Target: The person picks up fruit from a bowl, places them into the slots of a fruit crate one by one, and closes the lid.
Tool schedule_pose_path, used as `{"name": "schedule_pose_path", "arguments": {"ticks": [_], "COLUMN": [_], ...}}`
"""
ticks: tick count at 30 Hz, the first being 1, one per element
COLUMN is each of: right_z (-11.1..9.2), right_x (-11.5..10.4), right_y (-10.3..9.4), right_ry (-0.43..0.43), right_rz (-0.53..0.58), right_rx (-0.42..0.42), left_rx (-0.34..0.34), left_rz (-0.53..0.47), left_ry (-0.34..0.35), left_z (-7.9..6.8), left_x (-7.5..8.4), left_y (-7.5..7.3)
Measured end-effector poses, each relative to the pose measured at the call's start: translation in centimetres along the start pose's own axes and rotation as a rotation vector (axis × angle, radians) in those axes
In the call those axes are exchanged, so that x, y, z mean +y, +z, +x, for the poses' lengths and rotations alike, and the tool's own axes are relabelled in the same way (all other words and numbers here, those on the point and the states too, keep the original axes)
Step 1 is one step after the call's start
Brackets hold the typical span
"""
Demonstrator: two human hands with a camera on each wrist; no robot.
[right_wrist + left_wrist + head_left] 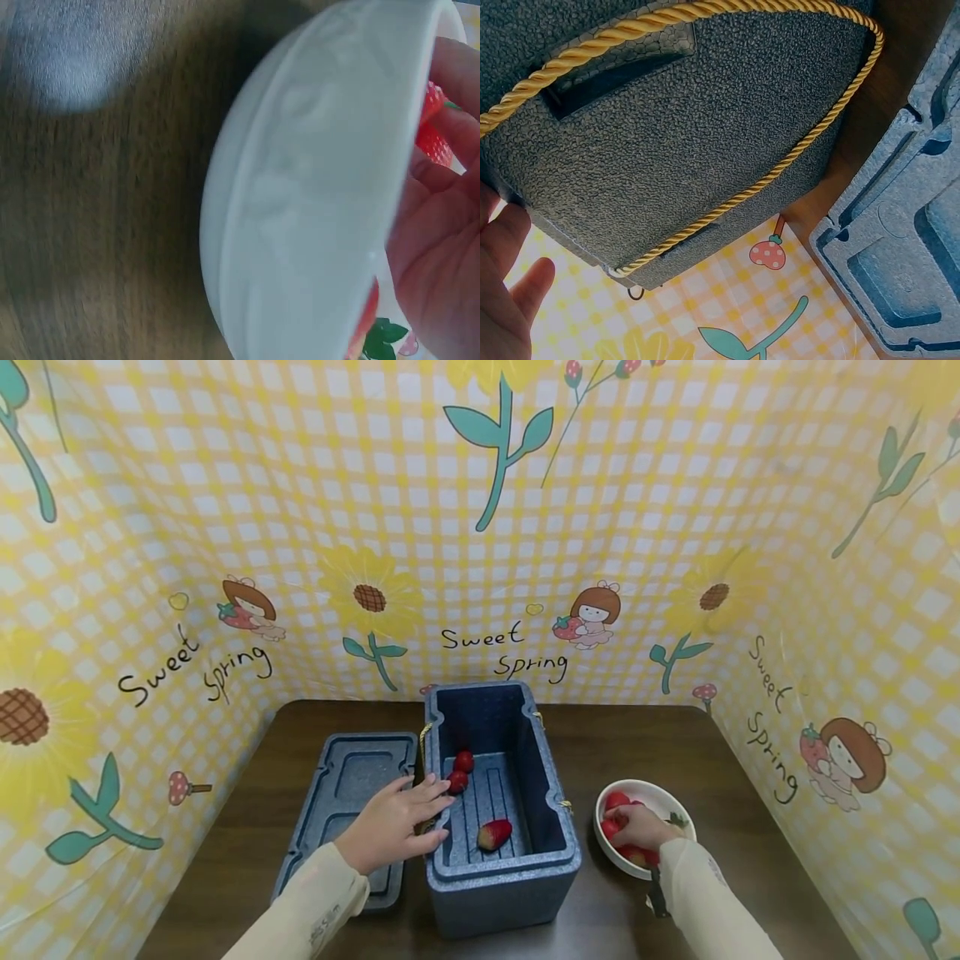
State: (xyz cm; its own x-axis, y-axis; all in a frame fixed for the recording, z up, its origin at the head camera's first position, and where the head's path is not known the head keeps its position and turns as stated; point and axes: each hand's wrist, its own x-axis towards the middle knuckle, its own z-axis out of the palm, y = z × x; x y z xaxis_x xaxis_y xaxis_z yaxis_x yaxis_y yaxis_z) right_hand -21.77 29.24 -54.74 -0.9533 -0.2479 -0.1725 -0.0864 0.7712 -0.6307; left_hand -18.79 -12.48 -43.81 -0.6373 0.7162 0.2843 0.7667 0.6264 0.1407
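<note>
A deep blue-grey foam box (502,883) stands in the middle of the table. Inside it lie two dark red round fruits (463,762) by the left wall and a red strawberry (495,834) with a pale end near the front. My left hand (397,822) rests at the box's left rim, fingers stretched out. To the right is a white bowl (683,797) of red fruit. My right hand (643,827) reaches into it, and the right wrist view shows its fingers curled round a strawberry (433,142), partly hidden behind the bowl's wall.
A blue-grey foam lid (367,772) lies left of the box, partly under the left forearm. Gold rope (772,176) runs along the box's side. Patterned cloth (480,568) hangs behind and beside the brown table (600,735).
</note>
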Motion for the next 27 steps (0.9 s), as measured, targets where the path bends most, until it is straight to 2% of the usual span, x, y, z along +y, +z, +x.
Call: {"name": "schedule_pose_path", "arguments": {"ticks": [6,14,18,22,24,27], "right_z": [0.2,0.5,0.6,0.5,0.4,0.4], "right_x": [0.1,0.4,0.0,-0.6,-0.9,-1.3], "right_y": [0.8,0.9,0.1,-1.2,-1.7,-2.5], "right_ry": [0.025,0.010,0.012,-0.017,0.000,0.067], "right_rz": [0.010,0.028,0.054,0.184,0.228,0.225], "right_rx": [0.038,0.080,0.083,0.043,0.031,0.021], "left_rx": [-0.007,-0.005,-0.008,-0.005,-0.008,-0.014], "left_rz": [-0.005,-0.002,-0.009,-0.009,-0.007,-0.004], "left_ry": [-0.005,-0.005,-0.012,-0.017,-0.020,-0.023], "left_z": [-0.1,0.0,0.0,-0.1,-0.1,-0.2], "left_x": [0.1,0.0,0.0,-0.1,-0.1,0.0], "left_y": [-0.1,0.0,0.0,0.1,0.1,0.1]}}
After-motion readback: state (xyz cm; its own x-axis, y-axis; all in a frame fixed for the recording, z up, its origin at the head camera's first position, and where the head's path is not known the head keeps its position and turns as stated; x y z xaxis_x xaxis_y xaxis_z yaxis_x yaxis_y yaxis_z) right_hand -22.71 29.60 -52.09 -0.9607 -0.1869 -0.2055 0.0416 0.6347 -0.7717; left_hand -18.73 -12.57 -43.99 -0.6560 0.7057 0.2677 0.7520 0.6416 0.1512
